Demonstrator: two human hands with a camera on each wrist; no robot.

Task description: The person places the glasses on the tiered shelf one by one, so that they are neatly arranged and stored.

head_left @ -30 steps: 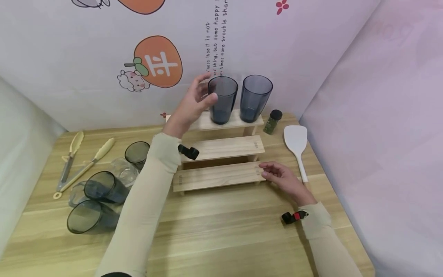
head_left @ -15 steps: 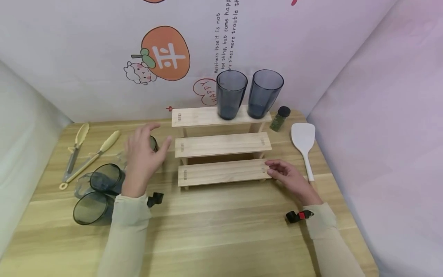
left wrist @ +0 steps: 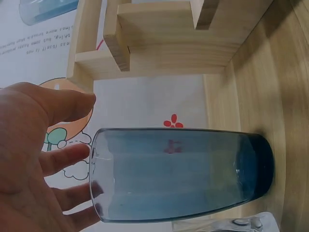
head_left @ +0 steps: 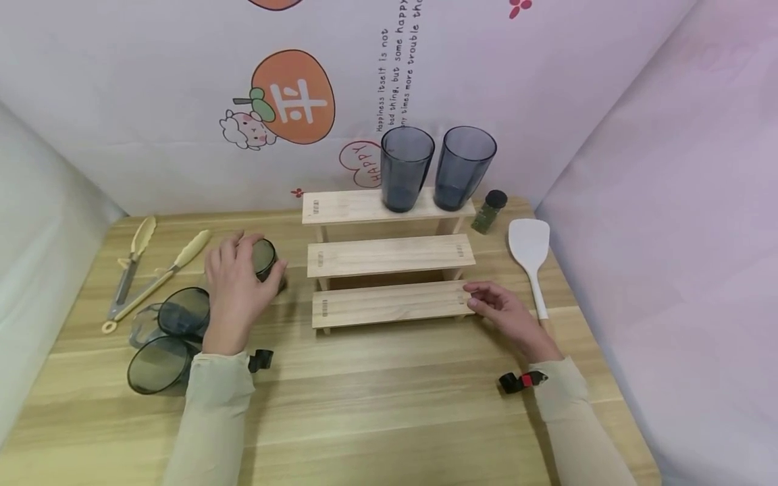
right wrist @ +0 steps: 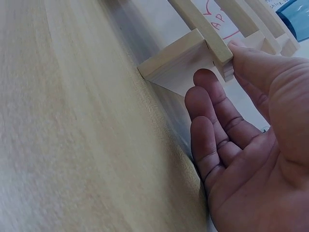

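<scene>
My left hand (head_left: 234,290) is at a dark blue-grey drinking glass (head_left: 265,259) standing upright on the table, left of a three-tier wooden shelf rack (head_left: 389,305). In the left wrist view the fingers reach behind the rim of this glass (left wrist: 174,174), while the thumb stays apart from it. My right hand (head_left: 507,320) holds the right end of the lowest tier. Seen from the right wrist, its thumb lies against the board's end and the lower fingers hang below; the index finger is partly hidden. Two matching glasses, one left (head_left: 406,169) and one right (head_left: 464,167), stand on the top tier.
Two glasses (head_left: 159,366) (head_left: 184,314) and a clear glass item (head_left: 144,327) sit left of my left hand. Tongs (head_left: 152,287) lie behind them. A small black-capped jar (head_left: 489,212) and a white spatula (head_left: 529,243) are right of the rack.
My left hand has come away from the glass on the top tier, moving left and down to the glass on the table. My right hand stays at the lowest tier.
</scene>
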